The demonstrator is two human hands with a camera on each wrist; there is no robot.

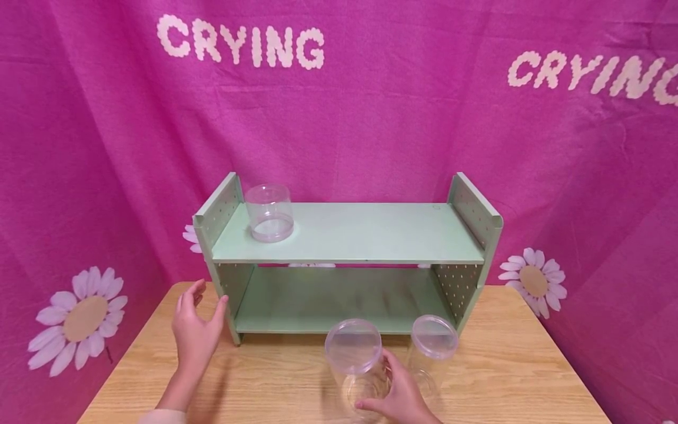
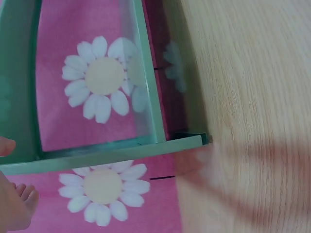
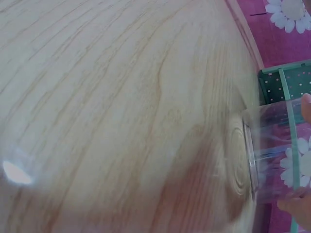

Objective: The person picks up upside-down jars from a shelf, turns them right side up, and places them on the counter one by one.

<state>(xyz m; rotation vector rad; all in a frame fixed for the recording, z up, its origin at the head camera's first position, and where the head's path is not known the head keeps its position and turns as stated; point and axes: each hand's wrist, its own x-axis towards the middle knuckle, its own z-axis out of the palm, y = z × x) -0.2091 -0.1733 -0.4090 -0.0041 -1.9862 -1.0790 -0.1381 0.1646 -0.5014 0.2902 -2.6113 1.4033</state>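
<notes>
My right hand (image 1: 401,393) grips a clear, lidded plastic jar (image 1: 354,352) around its side, in front of the shelf. In the right wrist view, fingers and thumb lie on opposite sides of this clear jar (image 3: 274,155), its base close to the tabletop; whether it touches is hard to tell. Just right of that hand stands a second clear jar (image 1: 435,341), partly hidden by it. My left hand (image 1: 196,330) is beside the left end of the green shelf (image 1: 349,232), fingers loosely bent and thumb apart, holding nothing. In the left wrist view, only part of the left hand (image 2: 17,206) shows.
On the shelf's upper board, at the left, sits another clear round container (image 1: 270,213). Perforated side panels (image 1: 479,215) rise at both ends. The shelf stands on a wooden table (image 1: 275,377), with a pink cloth (image 1: 371,118) hanging behind and at both sides.
</notes>
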